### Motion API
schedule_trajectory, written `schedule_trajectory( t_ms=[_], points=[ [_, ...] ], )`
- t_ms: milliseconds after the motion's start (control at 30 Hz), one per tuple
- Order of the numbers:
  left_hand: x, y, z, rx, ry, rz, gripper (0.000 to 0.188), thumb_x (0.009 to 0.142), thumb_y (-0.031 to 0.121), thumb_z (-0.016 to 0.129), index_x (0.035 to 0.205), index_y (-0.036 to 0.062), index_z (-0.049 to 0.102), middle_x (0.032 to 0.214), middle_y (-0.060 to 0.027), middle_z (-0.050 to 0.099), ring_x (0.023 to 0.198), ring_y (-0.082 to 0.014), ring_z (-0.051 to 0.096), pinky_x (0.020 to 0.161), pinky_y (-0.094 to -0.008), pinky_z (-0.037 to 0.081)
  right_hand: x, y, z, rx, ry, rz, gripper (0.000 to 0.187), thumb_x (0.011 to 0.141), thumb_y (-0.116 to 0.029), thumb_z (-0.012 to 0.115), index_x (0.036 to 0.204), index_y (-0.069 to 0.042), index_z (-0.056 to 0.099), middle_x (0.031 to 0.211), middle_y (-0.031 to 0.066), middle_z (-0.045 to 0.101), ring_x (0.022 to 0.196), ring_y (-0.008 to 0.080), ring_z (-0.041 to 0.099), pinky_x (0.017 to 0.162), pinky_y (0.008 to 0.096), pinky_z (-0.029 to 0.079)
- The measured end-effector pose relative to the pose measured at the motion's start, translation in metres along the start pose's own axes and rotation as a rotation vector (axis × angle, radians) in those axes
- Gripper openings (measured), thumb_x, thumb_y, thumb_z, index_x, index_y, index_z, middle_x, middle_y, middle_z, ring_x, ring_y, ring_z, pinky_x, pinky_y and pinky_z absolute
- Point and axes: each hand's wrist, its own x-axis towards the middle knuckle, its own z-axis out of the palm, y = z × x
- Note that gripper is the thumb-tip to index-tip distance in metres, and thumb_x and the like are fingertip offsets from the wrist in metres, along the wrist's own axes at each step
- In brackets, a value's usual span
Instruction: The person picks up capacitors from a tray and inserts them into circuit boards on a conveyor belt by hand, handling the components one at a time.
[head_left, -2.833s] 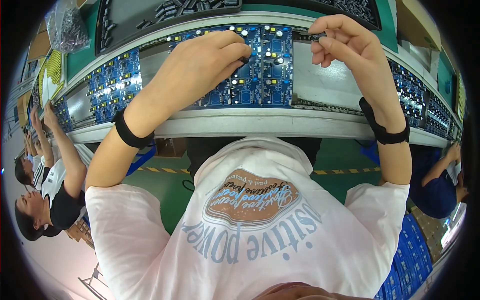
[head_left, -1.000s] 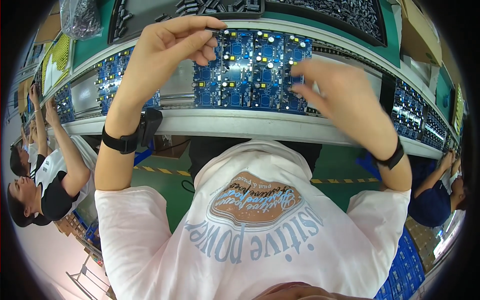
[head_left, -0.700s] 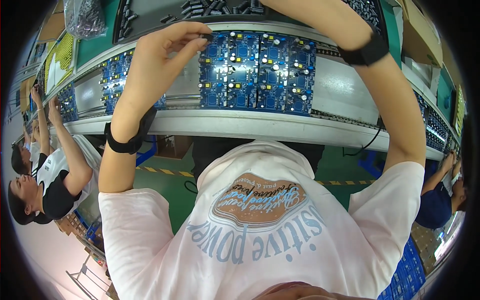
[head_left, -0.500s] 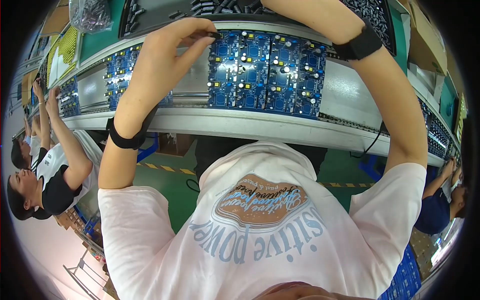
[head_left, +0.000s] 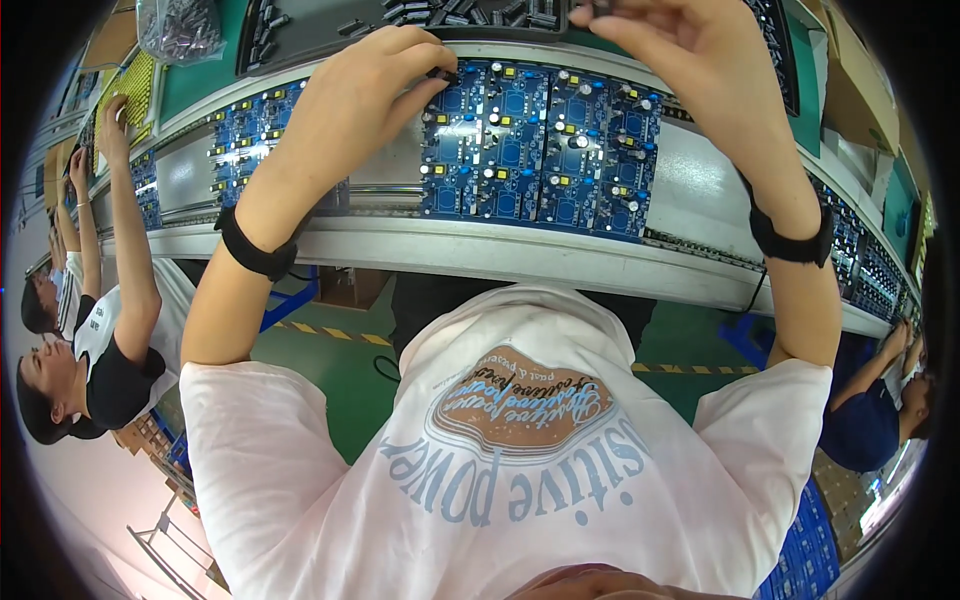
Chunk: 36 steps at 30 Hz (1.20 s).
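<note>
My left hand (head_left: 365, 95) is closed in a pinch at the far left corner of a panel of blue circuit boards (head_left: 515, 155). Between its fingertips is a small black capacitor (head_left: 443, 75), partly hidden by the fingers. Above the boards' far right side, by the edge of a dark tray (head_left: 305, 38), my right hand (head_left: 690, 50) pinches another black capacitor (head_left: 601, 8), cut by the picture's top edge. White, yellow and blue parts dot the boards. Loose black capacitors (head_left: 450, 14) lie in the tray.
The boards rest on a conveyor with a pale near rail (head_left: 480, 248). More blue boards (head_left: 240, 140) sit further left. A clear bag of parts (head_left: 180, 30) stands at the far left, a cardboard box (head_left: 850, 85) at the far right. Co-workers sit on both sides.
My right hand has come back from beyond the top edge, and a capacitor now shows in its fingers. The boards and my left hand have shifted slightly right. A co-worker's hand at left has risen.
</note>
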Motion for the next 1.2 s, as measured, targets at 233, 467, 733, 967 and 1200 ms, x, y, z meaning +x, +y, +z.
schedule_trajectory(
  t_ms=[233,467,733,967,1200],
  points=[
    [-0.002,-0.005,-0.002,0.022,-0.040,0.038,0.019,0.094,0.015,0.068,0.112,0.0108,0.069,0.106,-0.0059,0.068,0.097,-0.0306,0.067,0.081,-0.0402,0.056,-0.044,-0.043,0.001,-0.558,0.173,0.779,0.012,0.105,-0.013,0.061,0.110,-0.005,0.068,0.092,0.0015,0.070,0.081,0.0063,0.065,0.069,0.0220,0.052],
    [-0.001,-0.003,-0.002,0.104,-0.038,0.063,0.020,0.094,0.016,0.068,0.113,0.0116,0.069,0.106,-0.0055,0.069,0.094,-0.0305,0.068,0.079,-0.0403,0.056,-0.061,-0.053,-0.009,-0.326,0.217,0.965,0.021,0.108,-0.021,0.057,0.116,-0.004,0.068,0.091,0.0007,0.070,0.077,0.0046,0.065,0.065,0.0196,0.047],
    [0.000,-0.002,-0.003,0.117,-0.100,0.025,0.019,0.095,0.014,0.068,0.112,0.0097,0.068,0.111,-0.0048,0.070,0.097,-0.0310,0.068,0.082,-0.0390,0.056,-0.059,-0.061,0.007,-0.425,0.151,0.912,0.025,0.107,-0.013,0.055,0.126,0.000,0.065,0.096,0.0064,0.072,0.086,0.0119,0.070,0.078,0.0241,0.055],
    [0.002,-0.002,0.002,0.123,-0.054,0.060,0.018,0.094,0.019,0.067,0.111,0.0122,0.069,0.105,-0.0047,0.069,0.092,-0.0307,0.068,0.078,-0.0413,0.055,-0.070,-0.071,0.034,-0.486,0.249,0.897,0.020,0.102,-0.002,0.060,0.122,0.002,0.064,0.100,0.0076,0.073,0.092,0.0133,0.072,0.081,0.0239,0.056],
    [0.009,-0.001,-0.008,0.123,-0.143,0.106,0.018,0.096,0.014,0.067,0.114,0.0108,0.068,0.111,-0.0035,0.070,0.094,-0.0295,0.069,0.080,-0.0376,0.056,-0.077,-0.059,0.049,-1.078,-0.212,0.661,0.020,0.087,-0.003,0.074,0.106,-0.006,0.070,0.084,0.0069,0.064,0.068,0.0193,0.064,0.062,0.0328,0.048]
  ],
)
